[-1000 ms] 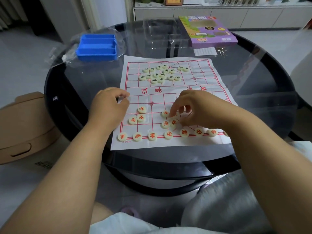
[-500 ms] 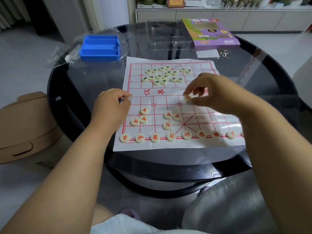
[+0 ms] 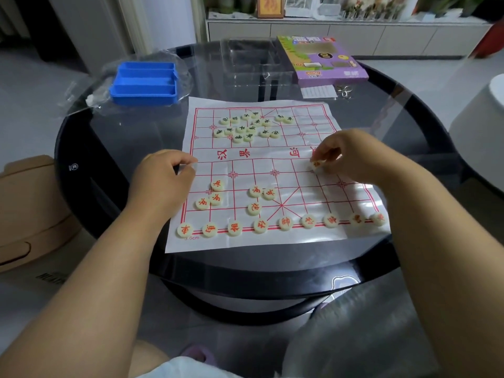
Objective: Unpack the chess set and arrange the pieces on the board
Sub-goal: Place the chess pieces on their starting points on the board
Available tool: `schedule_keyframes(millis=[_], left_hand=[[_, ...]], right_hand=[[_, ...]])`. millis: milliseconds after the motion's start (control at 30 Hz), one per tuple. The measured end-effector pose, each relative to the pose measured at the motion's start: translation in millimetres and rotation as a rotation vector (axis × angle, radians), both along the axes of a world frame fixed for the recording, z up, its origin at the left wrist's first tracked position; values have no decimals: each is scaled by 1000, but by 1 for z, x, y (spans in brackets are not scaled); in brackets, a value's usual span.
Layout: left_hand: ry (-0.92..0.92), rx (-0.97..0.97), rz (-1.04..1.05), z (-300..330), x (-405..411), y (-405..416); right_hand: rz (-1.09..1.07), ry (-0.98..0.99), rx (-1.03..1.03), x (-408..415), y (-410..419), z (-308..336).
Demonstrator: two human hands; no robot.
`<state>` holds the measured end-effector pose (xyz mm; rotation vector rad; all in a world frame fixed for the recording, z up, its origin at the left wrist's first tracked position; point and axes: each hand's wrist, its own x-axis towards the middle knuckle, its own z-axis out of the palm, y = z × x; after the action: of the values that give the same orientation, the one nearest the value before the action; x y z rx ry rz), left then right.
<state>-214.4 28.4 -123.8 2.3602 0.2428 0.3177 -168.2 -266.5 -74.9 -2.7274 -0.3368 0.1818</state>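
The red-marked piece [image 3: 316, 164] sits pinched at the fingertips of the right hand [image 3: 351, 156], low over the right part of the paper board [image 3: 261, 241] just on the near side of the middle band, though the fingers cover its far edge and I cannot tell whether it touches the paper. The left hand [image 3: 161, 181] rests curled on the board's left edge, its fingertips tucked under so what they press is hidden. Nine red pieces line the near row [image 3: 281, 225], the rightmost two washed out by glare, green-marked pieces [image 3: 251, 126] cluster at the far side, and a blue tray [image 3: 144, 83] and purple box [image 3: 321, 61] lie beyond on the glass counter [image 3: 109, 148].
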Motion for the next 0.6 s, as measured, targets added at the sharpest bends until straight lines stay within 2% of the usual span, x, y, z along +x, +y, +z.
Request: schedule_keyframes(millis=[267, 600], left_hand=[[-3, 2, 2, 0, 0, 1], [3, 14, 13, 1, -1, -2]], right_hand=[[6, 58, -87, -13, -19, 7], [17, 126, -53, -19, -27, 5]])
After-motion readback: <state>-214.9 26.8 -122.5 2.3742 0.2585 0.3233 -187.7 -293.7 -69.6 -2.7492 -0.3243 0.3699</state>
